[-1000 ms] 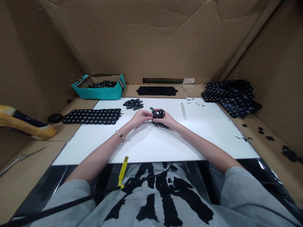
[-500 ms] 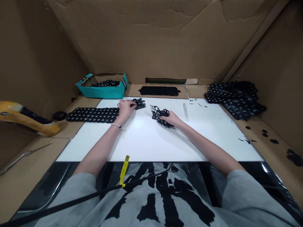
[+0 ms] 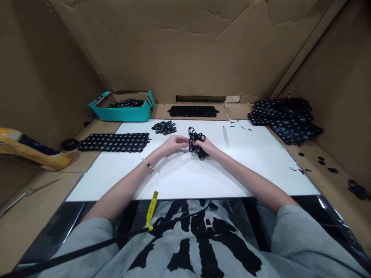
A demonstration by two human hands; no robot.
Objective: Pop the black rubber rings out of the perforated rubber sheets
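Observation:
My right hand (image 3: 208,147) is closed round a bunched piece of black ring mesh (image 3: 197,144), with loops standing up at its top. My left hand (image 3: 177,143) is at the mesh's left edge, fingertips pinched together; whatever is between them is too small to make out. Behind my left hand lies a small pile of loose black rings (image 3: 164,127) on the white board (image 3: 174,173). A flat black strip with rows of round holes (image 3: 114,142) stretches across the board's left edge.
A teal box (image 3: 123,113) of black rings stands at the back left. Black netted pieces (image 3: 285,117) are heaped at the right. A pale pen-like stick (image 3: 225,136), tweezers-like metal tool (image 3: 31,191) and yellow-handled device (image 3: 34,148) lie around. Cardboard walls (image 3: 197,46) enclose the board.
My left hand has left the ring pile and moved right to the mesh in my right hand. The pile and the strip's right end are now uncovered.

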